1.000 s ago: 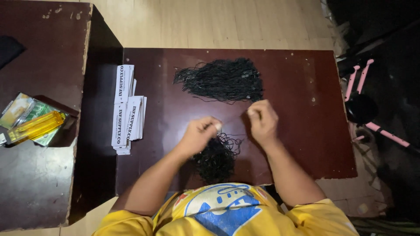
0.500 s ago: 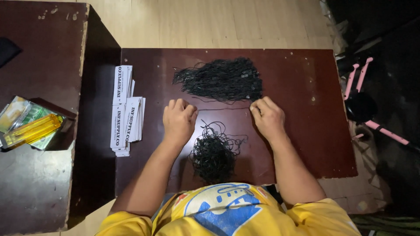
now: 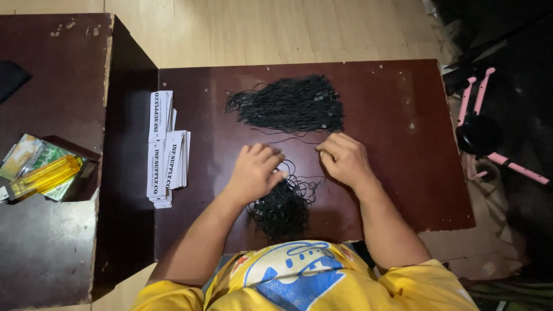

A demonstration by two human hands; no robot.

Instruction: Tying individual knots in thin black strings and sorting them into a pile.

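On dark table [image 3: 403,173], both hands — left hand [image 3: 256,171], right hand [image 3: 344,159] — touching black cords [image 3: 282,207]

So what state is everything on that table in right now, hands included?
Left hand: knuckles up, fingers curled on the near cords.
Right hand: pinching a thin cord.
Far cord bundle: laid flat, fanned out.
Near cord pile: tangled heap.
White tags: stacked, slightly slipped.
Yellow lighter: lying flat.
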